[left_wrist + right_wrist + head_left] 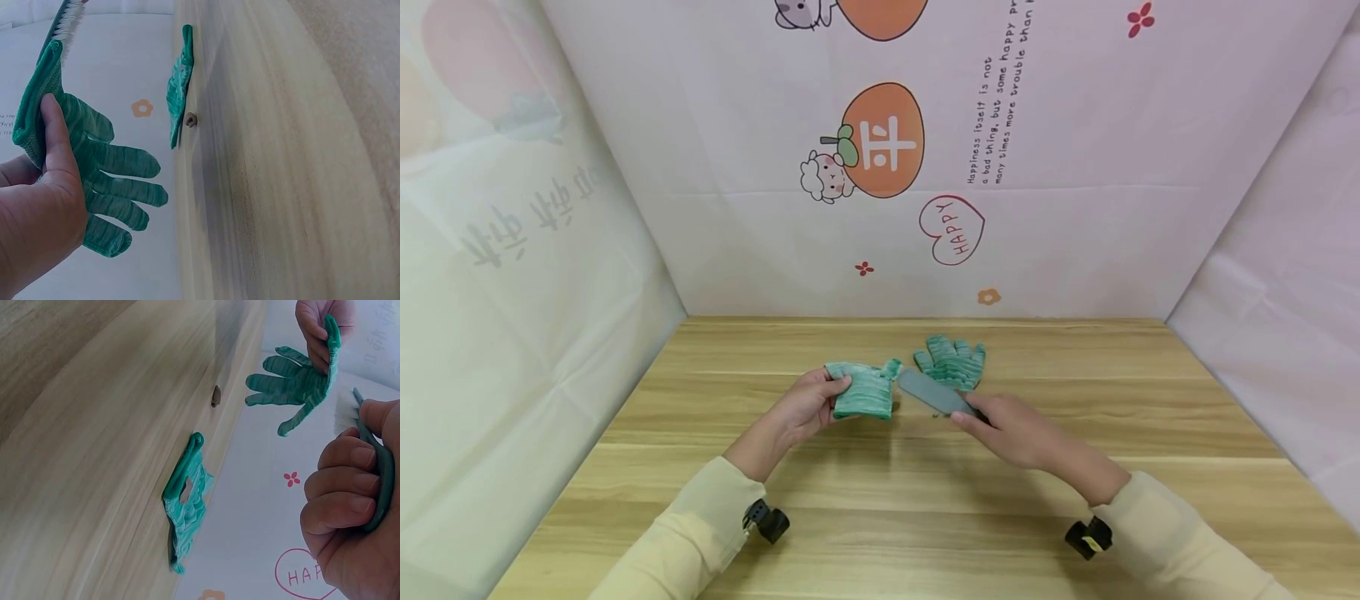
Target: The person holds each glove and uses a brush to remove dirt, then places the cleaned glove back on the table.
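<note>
My left hand (805, 407) pinches a green striped knit glove (867, 393) at its cuff, lifted above the table. In the left wrist view the fingers of this glove (122, 187) hang spread, away from the hand. My right hand (1017, 429) grips the handle of a grey-green brush (931, 392), its head close beside the held glove. White bristles of the brush (67, 25) show near the cuff in the left wrist view. A second green glove (951, 364) lies on the table behind the brush, with a small brown piece (185, 490) on it.
Another small brown lump (191, 119) lies on the wooden table (925, 508) near the second glove. A printed white cloth (737, 167) hangs behind the table, with similar cloth on both sides. Dark wrist cameras (767, 522) sit at the sleeves.
</note>
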{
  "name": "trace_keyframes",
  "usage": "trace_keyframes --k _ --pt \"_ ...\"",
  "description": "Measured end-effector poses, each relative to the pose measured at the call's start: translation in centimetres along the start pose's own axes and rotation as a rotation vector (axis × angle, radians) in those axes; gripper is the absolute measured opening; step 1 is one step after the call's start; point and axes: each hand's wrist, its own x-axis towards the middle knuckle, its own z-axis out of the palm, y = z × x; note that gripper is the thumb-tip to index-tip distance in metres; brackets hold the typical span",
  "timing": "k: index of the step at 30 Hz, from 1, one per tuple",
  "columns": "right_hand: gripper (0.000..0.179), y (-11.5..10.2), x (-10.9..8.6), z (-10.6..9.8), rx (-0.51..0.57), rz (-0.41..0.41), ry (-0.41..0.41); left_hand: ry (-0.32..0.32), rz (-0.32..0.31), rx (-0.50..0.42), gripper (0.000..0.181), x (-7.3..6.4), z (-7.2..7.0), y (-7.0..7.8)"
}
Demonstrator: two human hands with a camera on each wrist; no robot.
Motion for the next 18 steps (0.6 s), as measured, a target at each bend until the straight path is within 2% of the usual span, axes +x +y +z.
trace_keyframes --k 3,18 --pt "0.045 0.1 0.0 -0.2 0.013 0.004 0.0 -0.009 0.004 0.001 0.026 0.0 -0.1 0.1" --pt "0.043 0.8 -0.6 -1.2 0.012 0.039 0.032 0.002 0.02 -0.016 0.019 0.2 -0.3 0.4"
